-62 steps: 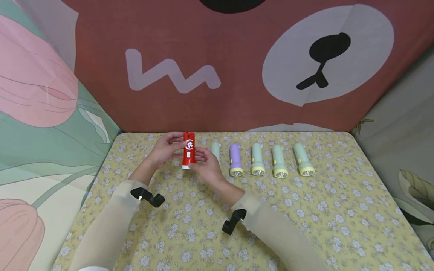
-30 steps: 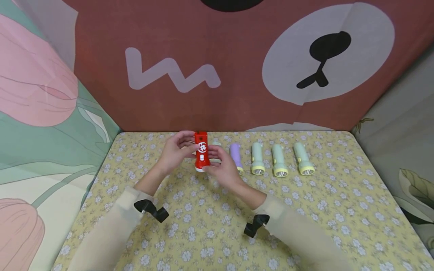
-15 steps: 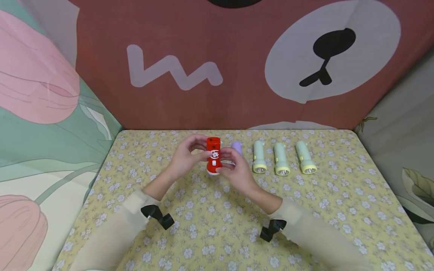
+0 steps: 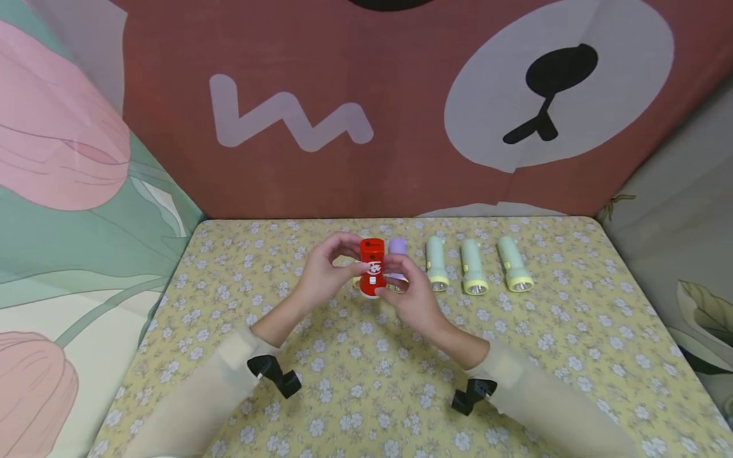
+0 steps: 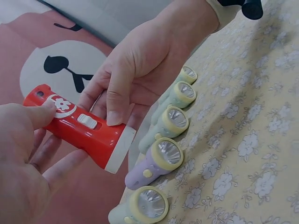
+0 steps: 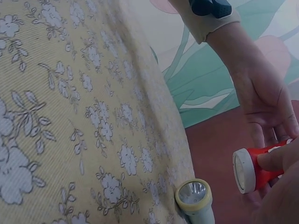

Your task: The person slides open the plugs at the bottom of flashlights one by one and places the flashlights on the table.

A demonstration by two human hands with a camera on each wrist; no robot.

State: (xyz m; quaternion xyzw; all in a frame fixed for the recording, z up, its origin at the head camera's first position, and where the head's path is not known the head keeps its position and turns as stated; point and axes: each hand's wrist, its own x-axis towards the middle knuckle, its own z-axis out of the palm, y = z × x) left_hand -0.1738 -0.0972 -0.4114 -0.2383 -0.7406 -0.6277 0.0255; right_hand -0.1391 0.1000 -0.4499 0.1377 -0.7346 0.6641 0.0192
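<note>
A red flashlight [image 4: 372, 254] with a white flower print, white switch and white rim is held above the table in both hands. My left hand [image 4: 325, 275] pinches its tail end from the left, thumb over the flower print in the left wrist view. My right hand [image 4: 418, 299] grips the head end from the right, its thumb near the switch [image 5: 87, 121]. In the head view, a purple flashlight [image 4: 397, 247] lies partly hidden behind my right fingers. Behind the red flashlight, a pale green one is almost fully covered; the right wrist view shows a green flashlight [image 6: 201, 212] below.
Pale green flashlights with yellow rims, one [image 4: 436, 257], another [image 4: 472, 261] and a third [image 4: 512, 257], lie in a row to the right, lenses toward me. They rest on a yellow floral tablecloth [image 4: 355, 388]. A red-brown printed cloth [image 4: 286, 184] stands behind the table.
Both hands have moved right with the red flashlight, from left of the row to in front of its left end. Its tail has tilted up toward the camera. The flashlights on the table stay put.
</note>
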